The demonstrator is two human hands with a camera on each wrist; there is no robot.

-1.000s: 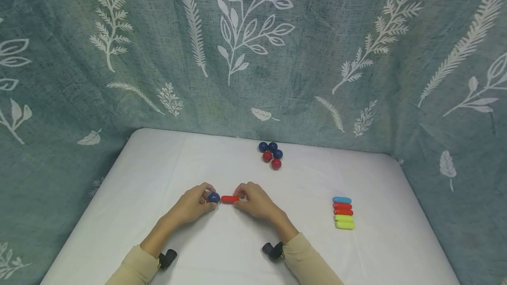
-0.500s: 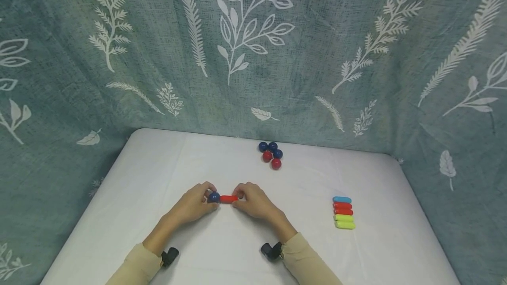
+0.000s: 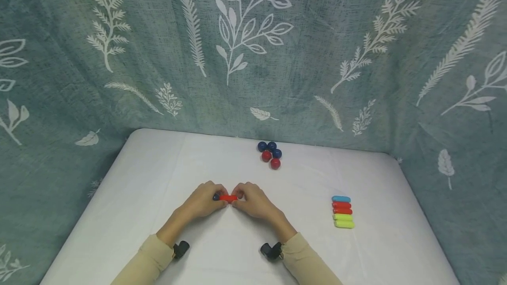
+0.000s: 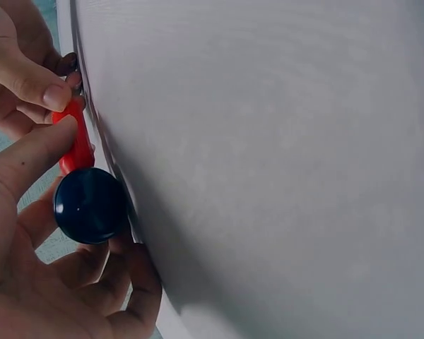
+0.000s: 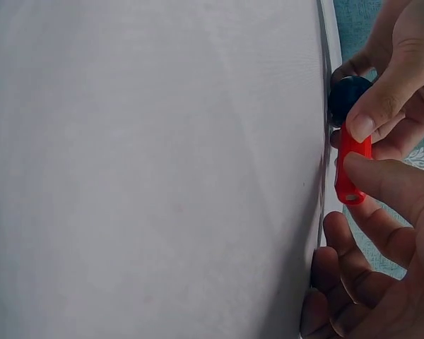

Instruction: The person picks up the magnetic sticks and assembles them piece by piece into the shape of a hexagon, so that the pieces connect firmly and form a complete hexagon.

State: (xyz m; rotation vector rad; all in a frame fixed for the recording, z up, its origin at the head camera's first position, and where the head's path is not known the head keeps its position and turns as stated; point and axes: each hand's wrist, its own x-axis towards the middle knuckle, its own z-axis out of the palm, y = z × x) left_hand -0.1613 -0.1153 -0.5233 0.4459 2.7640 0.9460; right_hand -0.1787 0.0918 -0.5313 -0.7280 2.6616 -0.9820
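Note:
Over the white table, my left hand (image 3: 202, 200) and right hand (image 3: 255, 200) meet at a short red plastic rod (image 3: 228, 198). A glossy dark blue ball (image 4: 92, 205) sits against the rod's left end, within the curve of the left fingers. The left thumb and fingers pinch the rod close beside this ball. At the other end, the right thumb and fingers pinch it too; a small hole shows in that tip of the rod in the right wrist view. Both hands partly cover the rod.
Several blue balls (image 3: 262, 146) and two red balls (image 3: 275, 163) lie clustered near the table's back edge. To the right is a stack-like row of rods: blue (image 3: 341, 199), red (image 3: 342, 205) and yellow-green (image 3: 343, 224). A patterned green curtain (image 3: 253, 56) hangs behind.
The red rod has moved slightly left to meet the blue ball, closing the gap. The left hand has since shifted right, from gripping the ball to pinching the rod.

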